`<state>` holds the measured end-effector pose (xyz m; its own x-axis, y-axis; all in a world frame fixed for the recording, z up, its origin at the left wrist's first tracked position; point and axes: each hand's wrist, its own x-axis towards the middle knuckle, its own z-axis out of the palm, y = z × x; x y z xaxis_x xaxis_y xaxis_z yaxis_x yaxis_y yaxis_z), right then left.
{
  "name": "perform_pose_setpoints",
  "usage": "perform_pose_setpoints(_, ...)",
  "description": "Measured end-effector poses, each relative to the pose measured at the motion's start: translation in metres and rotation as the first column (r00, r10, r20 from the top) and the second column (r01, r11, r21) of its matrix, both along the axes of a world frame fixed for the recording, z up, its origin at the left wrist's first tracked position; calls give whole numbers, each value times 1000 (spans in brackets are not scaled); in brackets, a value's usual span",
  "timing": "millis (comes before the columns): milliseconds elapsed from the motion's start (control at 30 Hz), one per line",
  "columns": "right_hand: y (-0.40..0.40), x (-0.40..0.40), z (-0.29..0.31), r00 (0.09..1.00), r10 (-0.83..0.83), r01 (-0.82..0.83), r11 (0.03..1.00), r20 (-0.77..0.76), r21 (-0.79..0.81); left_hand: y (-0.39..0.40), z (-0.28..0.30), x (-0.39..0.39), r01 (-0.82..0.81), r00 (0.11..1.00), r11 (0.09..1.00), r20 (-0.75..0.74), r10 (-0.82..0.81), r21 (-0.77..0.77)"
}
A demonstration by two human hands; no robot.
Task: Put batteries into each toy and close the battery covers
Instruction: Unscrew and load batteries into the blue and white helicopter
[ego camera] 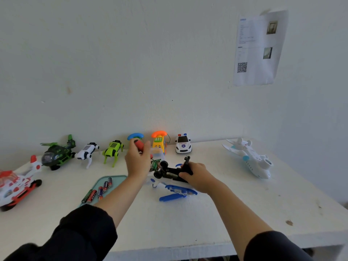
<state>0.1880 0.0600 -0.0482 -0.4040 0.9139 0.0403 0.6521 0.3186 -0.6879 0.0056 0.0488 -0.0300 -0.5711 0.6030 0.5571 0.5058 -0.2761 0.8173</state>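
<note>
White table (216,213) before us: our right hand (195,176) grips the upturned blue helicopter (175,185), our left hand (137,159) holds a screwdriver (139,144) just beside it.

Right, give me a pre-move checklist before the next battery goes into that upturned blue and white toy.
1. Toy steadied: ok. The right hand grips the upturned blue and white toy at its black underside.
2. Compartment open: ok, a battery shows in the black underside.
3. Left hand free: not ok. The left hand holds a red-handled tool.
4. Spare batteries near: ok, several lie on the teal tray.
5. Battery polarity: cannot tell.
6. Cover located: cannot tell.
</note>
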Motion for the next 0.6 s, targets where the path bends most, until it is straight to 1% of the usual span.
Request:
perform_pose_setpoints(33,0,1,-1,1000,-3,3,1000,-2,0,3,-2,-5,-21,992,999,124,25,-35)
perform_pose_setpoints(67,0,1,-2,1000,-3,3,1000,-4,-1,5,-6,-12,-32,966,997,255,50,-76)
perform_pose_setpoints(133,2,2,-3,1000,-2,2,1000,-5,-1,6,-13,-21,-15,874,988,479,88,-154)
perform_pose_setpoints(200,2,2,-3,1000,-2,2,1000,-2,3,5,-17,-23,37,768,984,635,83,-173)
perform_pose_setpoints(267,3,2,-3,1000,-1,1,1000,2,2,4,-15,-20,104,671,982,740,46,-155)
perform_pose_setpoints(333,4,0,-3,1000,1,-1,1000,0,-4,3,-9,-11,175,636,974,772,0,-144)
perform_pose_setpoints(367,5,0,-3,1000,2,-2,1000,-3,-6,3,-6,-6,207,651,967,758,-23,-149)
perform_pose_setpoints(467,7,0,-3,1000,0,0,1000,-1,-10,4,3,12,263,750,949,655,-89,-172)
perform_pose_setpoints(533,7,2,-3,1000,0,0,1000,9,-8,3,10,16,237,798,960,594,-104,-151)
perform_pose_setpoints(600,7,3,-3,1000,1,-1,1000,5,-13,2,21,15,177,821,979,563,-89,-103)
